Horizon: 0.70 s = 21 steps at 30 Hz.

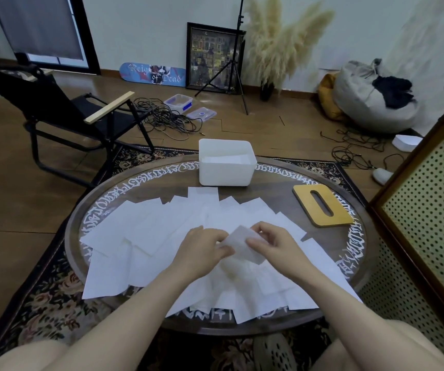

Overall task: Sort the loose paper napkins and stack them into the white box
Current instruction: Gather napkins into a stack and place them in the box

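**Both hands gather one napkin, the box waiting beyond**

Nearest the camera, the person's bare forearms reach in over the near rim of the round bench (81, 218). The left hand (202, 243) and the right hand (271, 241) meet just above the spread of loose napkins (146, 231), well short of the white box (226, 163). Between them they hold one napkin (245, 243), lifted a little off the pile: the left fingers (222, 250) are curled onto its left edge, and the right thumb and fingers pinch its right side.

The loose napkins lie fanned and overlapping on the near side of the white box, covering most of the bench. The box stands at the far rim, open; some white sheets seem to lie in it already. A yellow slotted lid (322, 204) lies to the right of the box.

The step in hand looks like squaring or folding a single napkin. Next it probably needs carrying forward and laying flat in the box. Most of the sorting appears undone.
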Each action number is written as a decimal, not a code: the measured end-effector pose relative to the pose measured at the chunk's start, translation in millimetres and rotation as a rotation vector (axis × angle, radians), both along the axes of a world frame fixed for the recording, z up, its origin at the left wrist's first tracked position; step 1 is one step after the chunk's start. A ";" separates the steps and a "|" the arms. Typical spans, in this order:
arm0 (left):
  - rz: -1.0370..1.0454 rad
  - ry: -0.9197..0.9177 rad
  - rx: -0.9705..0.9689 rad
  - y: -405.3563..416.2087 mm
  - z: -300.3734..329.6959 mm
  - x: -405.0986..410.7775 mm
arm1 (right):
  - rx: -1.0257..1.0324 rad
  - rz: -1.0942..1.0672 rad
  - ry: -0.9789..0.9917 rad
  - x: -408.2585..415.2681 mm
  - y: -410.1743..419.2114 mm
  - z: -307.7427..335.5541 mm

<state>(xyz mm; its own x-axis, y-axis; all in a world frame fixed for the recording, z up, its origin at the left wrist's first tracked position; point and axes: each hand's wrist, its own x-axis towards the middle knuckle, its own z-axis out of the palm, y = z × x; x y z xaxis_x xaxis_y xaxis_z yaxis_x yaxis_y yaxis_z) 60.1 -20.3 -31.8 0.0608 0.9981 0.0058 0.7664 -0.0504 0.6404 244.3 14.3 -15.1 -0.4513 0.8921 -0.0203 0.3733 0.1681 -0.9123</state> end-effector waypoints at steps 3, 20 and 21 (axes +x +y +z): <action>0.104 -0.240 -0.045 -1.5 6.1 0.3 | -0.086 -0.070 0.131 2.0 1.6 7.3; 0.453 -0.871 -0.215 -16.0 15.9 -16.9 | -0.187 -0.186 -0.009 -12.8 9.2 1.0; 0.480 -0.882 -0.222 -16.1 15.5 -21.2 | -0.148 -0.221 -0.066 -8.4 13.6 -3.5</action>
